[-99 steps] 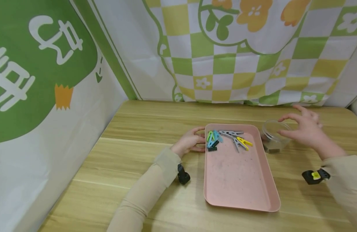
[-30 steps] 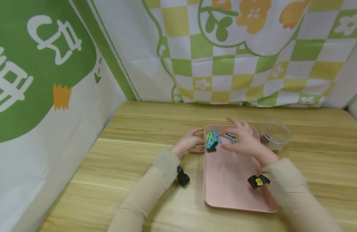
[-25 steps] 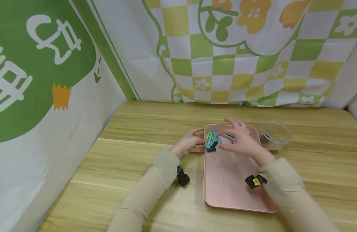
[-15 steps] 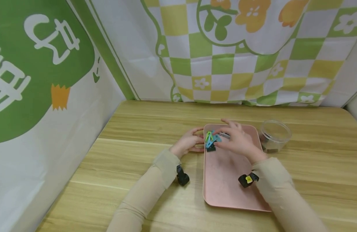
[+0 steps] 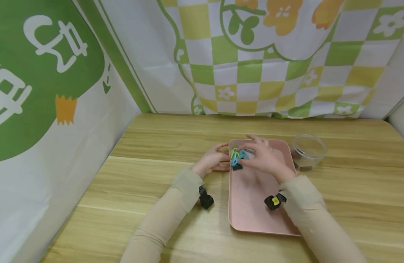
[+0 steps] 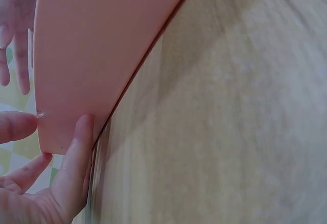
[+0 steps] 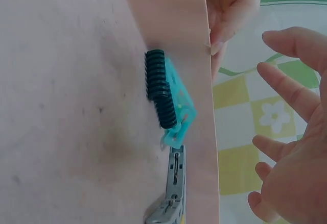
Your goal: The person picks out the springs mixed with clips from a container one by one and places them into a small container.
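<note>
My left hand rests against the outer left wall of a pink tray, its fingertips at the wall and rim in the left wrist view. My right hand hovers over the tray's far left corner, thumb and fingers apart. Below it lie a green clothespin and blue clothespins. In the right wrist view, black ridged pieces lie beside the blue plastic, and a grey clothespin lies near them. That view shows nothing between my right fingers. In the head view the hand hides part of the pile.
A clear round container with dark contents stands right of the tray. The wooden table meets a patterned cloth at the back and a printed sheet on the left.
My right hand has moved left from above the clear container to over the clothespins, edging farther left in the last second. My left hand has stayed at the tray's wall.
</note>
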A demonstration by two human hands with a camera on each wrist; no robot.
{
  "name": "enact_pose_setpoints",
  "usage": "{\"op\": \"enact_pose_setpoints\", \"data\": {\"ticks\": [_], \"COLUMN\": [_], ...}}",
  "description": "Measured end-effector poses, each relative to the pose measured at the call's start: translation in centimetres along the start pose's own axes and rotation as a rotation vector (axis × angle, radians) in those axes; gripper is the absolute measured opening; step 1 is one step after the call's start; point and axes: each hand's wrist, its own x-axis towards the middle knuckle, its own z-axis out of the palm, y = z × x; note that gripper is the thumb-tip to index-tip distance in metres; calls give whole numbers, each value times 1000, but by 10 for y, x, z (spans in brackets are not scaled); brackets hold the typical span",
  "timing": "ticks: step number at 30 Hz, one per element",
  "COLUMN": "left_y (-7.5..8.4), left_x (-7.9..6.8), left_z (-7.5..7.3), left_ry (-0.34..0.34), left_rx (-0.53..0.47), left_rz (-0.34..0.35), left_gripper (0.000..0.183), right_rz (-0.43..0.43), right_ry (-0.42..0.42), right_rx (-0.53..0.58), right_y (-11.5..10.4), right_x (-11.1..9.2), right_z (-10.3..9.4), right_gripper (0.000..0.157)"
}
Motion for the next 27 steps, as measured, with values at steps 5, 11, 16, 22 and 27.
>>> {"op": "enact_pose_setpoints", "data": {"ticks": [5, 11, 16, 22, 27], "left_y": [0, -5, -5, -3, -2], "left_x": [1, 1, 2, 2, 2], "left_z": [-1, -2, -1, -1, -1], "left_ry": [4, 7, 6, 7, 5], "left_rx": [0, 2, 2, -1, -8], "left_rz": [-2, -13, -9, -3, -9], "left_gripper": [63, 63, 63, 62, 62], "right_rz": [23, 40, 58, 102, 111], "right_ry": [-2, -41, -51, -81, -82], "right_rx": [21, 18, -14, -84, -119], "right_y": [4, 13, 17, 19, 21], "right_x": [2, 1, 2, 3, 5], "right_z": [5, 12, 13, 13, 14], "right_gripper": [31, 30, 28, 24, 19]}}
